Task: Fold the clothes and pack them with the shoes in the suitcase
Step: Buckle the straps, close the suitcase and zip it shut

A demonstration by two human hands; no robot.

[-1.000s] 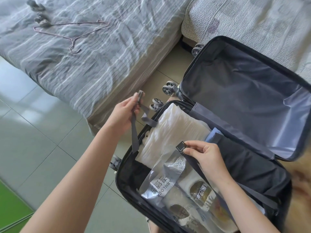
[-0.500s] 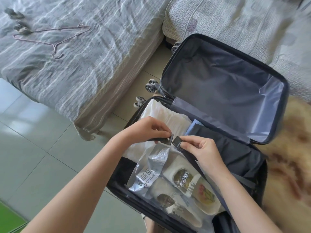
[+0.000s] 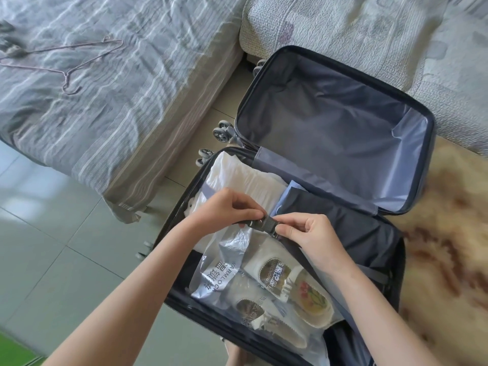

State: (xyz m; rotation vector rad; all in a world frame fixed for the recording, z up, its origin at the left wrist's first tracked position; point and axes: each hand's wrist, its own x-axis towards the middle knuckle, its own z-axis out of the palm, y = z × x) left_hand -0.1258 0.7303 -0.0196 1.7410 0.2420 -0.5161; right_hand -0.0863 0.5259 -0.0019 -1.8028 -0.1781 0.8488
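Open suitcase [image 3: 330, 122] on tiled floor [image 3: 52, 247]

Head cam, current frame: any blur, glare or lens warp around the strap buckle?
Head view: the buckle and the left hand and right hand pinching it read sharp. The rug at the right edge is smeared. There is daylight glare on the floor tiles and sheen on the plastic bag. No obvious warp at centre.
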